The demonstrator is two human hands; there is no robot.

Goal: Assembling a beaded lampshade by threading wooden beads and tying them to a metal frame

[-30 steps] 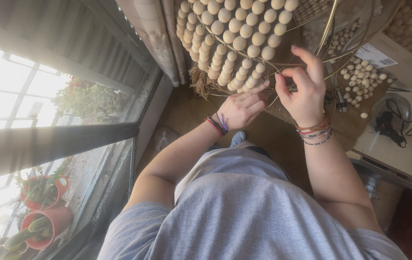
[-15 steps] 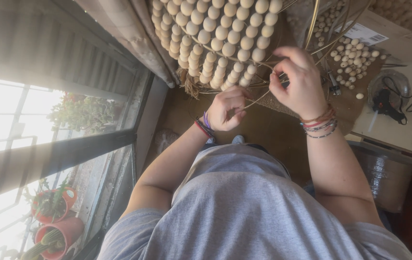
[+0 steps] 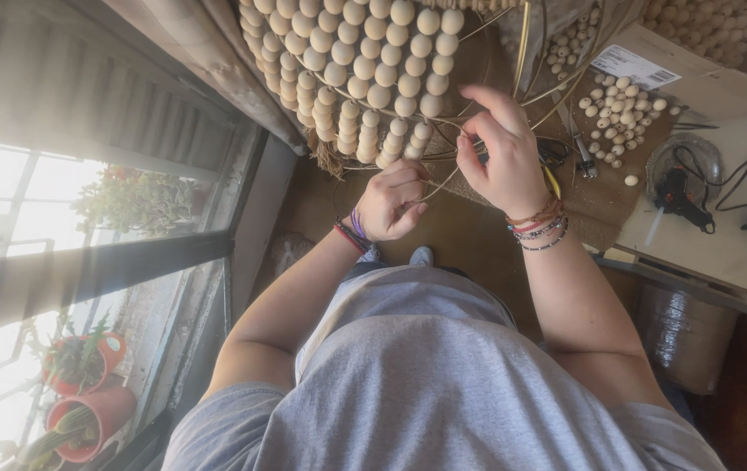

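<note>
Beaded hoop (image 3: 373,70) being worked by both hands, hanging in front of the person, just above the lap.

Left hand (image 3: 395,201) is curling closed around the thin gold wire (image 3: 443,179) of the lower rim, right under the bead strands. Right hand (image 3: 504,157) is pinching closed on something fine near the same wire; what exactly, cannot tell. Loose beads (image 3: 622,96) are lying on the table (image 3: 722,235) to the right, beside a glue gun (image 3: 674,187). Doing this well likely means keeping the left grip steady on the wire so strands are not swinging, and working the right fingertips close to the rim, tension even.
</note>
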